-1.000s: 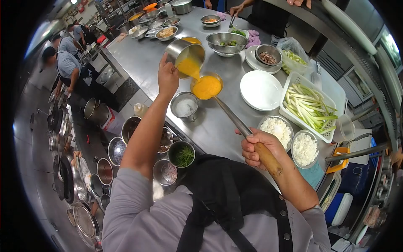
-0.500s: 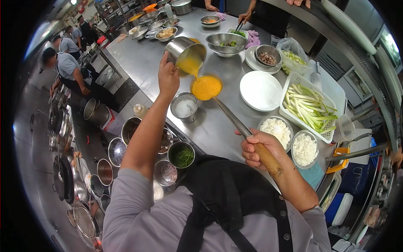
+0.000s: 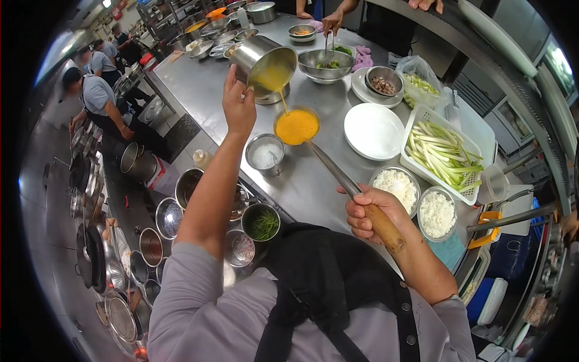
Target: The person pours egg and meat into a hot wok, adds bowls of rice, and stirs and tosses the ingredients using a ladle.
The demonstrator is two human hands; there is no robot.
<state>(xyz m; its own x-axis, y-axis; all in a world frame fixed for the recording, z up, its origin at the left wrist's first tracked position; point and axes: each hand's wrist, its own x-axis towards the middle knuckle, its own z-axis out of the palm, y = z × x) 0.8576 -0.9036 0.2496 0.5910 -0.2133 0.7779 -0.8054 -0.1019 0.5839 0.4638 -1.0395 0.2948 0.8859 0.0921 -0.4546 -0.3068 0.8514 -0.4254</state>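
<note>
My left hand [image 3: 240, 107] holds a tilted steel pot [image 3: 256, 55] above the table. A thin yellow stream runs from its rim into a ladle [image 3: 297, 125] full of orange-yellow liquid. My right hand [image 3: 375, 214] is wrapped round the ladle's wooden handle [image 3: 386, 229]. Just below and left of the ladle bowl stands a small steel bowl [image 3: 265, 151] of white powder with a spoon in it. Two bowls of white rice [image 3: 396, 188] sit beside my right hand, and stacked white plates [image 3: 373, 130] lie farther up.
A white basket [image 3: 416, 158] of cut green-white stalks stands at the right. A co-worker's hand [image 3: 332, 23] holds tongs over a steel bowl [image 3: 326, 64] of greens. Other people [image 3: 99, 96] work at the far left. Pots and a bowl of chopped greens [image 3: 264, 224] sit by my left arm.
The pot has tipped further and risen slightly, and its stream has thinned. The co-worker's hand with tongs has moved toward the steel bowl of greens.
</note>
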